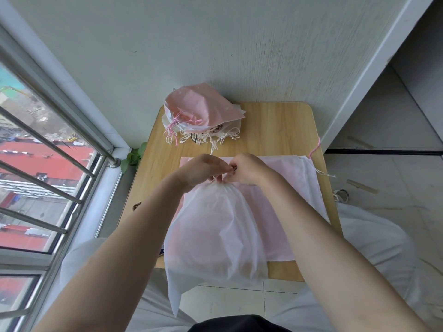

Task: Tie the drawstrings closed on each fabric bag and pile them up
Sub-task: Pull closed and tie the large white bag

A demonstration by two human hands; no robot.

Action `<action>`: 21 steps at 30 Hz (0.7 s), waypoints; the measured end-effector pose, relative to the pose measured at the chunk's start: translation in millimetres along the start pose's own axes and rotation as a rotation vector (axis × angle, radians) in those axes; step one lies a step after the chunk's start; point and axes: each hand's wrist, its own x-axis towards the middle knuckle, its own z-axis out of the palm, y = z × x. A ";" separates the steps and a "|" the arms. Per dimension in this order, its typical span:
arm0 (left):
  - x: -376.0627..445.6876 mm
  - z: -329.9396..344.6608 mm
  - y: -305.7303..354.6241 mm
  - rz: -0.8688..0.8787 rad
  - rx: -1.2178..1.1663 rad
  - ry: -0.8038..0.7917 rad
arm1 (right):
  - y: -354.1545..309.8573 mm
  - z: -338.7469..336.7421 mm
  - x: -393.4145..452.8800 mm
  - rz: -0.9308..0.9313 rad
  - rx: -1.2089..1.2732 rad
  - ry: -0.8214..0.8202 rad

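Observation:
A white translucent fabric bag (215, 231) hangs over the near edge of the small wooden table (282, 125), its mouth gathered tight at the top. My left hand (203, 168) and my right hand (247, 170) meet just above that gathered neck, fingers curled and pinching its drawstrings; the strings themselves are mostly hidden by my fingers. Flat untied bags (294, 185), pink and white, lie under it across the table. At the far left corner sits a pile of tied bags (203, 111), pink on top, with knotted cords dangling toward me.
A wall stands right behind the table. A railed window (48, 164) runs along the left, with a small green plant (133, 158) by the sill. A pink cord (314, 148) hangs off the table's right edge. My knees in white fabric flank the table.

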 end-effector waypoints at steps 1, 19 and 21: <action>0.5 0.6 -1.5 0.004 -0.063 -0.002 | 1.8 -0.1 -0.2 0.011 0.019 0.001; 9.5 14.2 -8.8 -0.173 0.332 0.130 | -10.9 -32.6 5.4 0.017 0.756 0.054; 9.5 16.1 -9.9 -0.141 0.283 0.138 | -18.2 -38.9 4.0 -0.086 0.911 0.146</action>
